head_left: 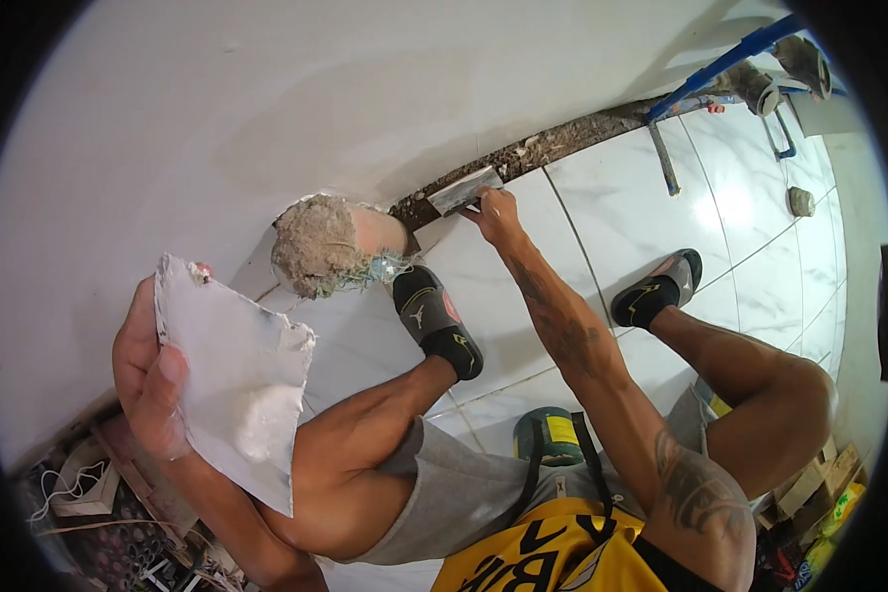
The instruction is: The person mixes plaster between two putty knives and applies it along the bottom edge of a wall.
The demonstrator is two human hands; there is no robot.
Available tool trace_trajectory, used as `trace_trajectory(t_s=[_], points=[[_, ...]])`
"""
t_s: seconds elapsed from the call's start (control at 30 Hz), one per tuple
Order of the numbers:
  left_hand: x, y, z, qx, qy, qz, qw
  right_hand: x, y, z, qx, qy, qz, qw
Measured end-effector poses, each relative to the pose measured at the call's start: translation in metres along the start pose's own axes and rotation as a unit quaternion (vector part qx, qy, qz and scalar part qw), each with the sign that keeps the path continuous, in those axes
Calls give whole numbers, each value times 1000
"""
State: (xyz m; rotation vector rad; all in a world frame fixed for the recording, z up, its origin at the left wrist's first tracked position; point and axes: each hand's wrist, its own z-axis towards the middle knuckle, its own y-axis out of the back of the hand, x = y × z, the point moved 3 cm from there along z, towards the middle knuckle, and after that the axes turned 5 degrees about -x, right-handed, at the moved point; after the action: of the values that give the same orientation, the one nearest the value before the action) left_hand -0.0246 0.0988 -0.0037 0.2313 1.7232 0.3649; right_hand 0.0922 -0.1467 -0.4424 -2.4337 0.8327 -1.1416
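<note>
My left hand (151, 385) grips the edge of a ragged-edged piece of white board (222, 340), thumb on its face. A lump of white putty (269, 422) sits near the board's lower right part. Stretched forward, my right hand (498, 215) is closed round a wide, flat putty knife (464, 190). The knife's grey-smeared blade is at the foot of the white wall (296, 89), over the dark gap along the floor. My fingers hide most of its handle.
Rough concrete (311, 247) surrounds an orange pipe (377, 232) at the wall's foot. Blue pipes (725, 61) and grey pipe ends (760, 91) stand far right. A green tub (548, 434) sits between my legs on white tiles (622, 187). Scrap and wires (118, 523) lie lower left.
</note>
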Motion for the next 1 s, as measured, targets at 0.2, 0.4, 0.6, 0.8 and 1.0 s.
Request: trace_trajectory(t_s=[0.2, 0.4, 0.6, 0.8, 1.0], points=[[-2, 2, -3, -11, 11, -2, 1000, -11, -19, 1, 13, -9, 2, 1000], [-1, 6, -6, -31, 15, -6, 999, -17, -45, -1, 126, 256, -349, 893], [3, -15, 7, 0, 1, -53, 999, 9, 5, 68, 65, 432, -454, 777], [-6, 6, -9, -39, -4, -46, 998, 18, -91, -11, 163, 328, -484, 795], [0, 10, -6, -23, 20, -34, 999, 25, -63, -64, 29, -2, -16, 999]])
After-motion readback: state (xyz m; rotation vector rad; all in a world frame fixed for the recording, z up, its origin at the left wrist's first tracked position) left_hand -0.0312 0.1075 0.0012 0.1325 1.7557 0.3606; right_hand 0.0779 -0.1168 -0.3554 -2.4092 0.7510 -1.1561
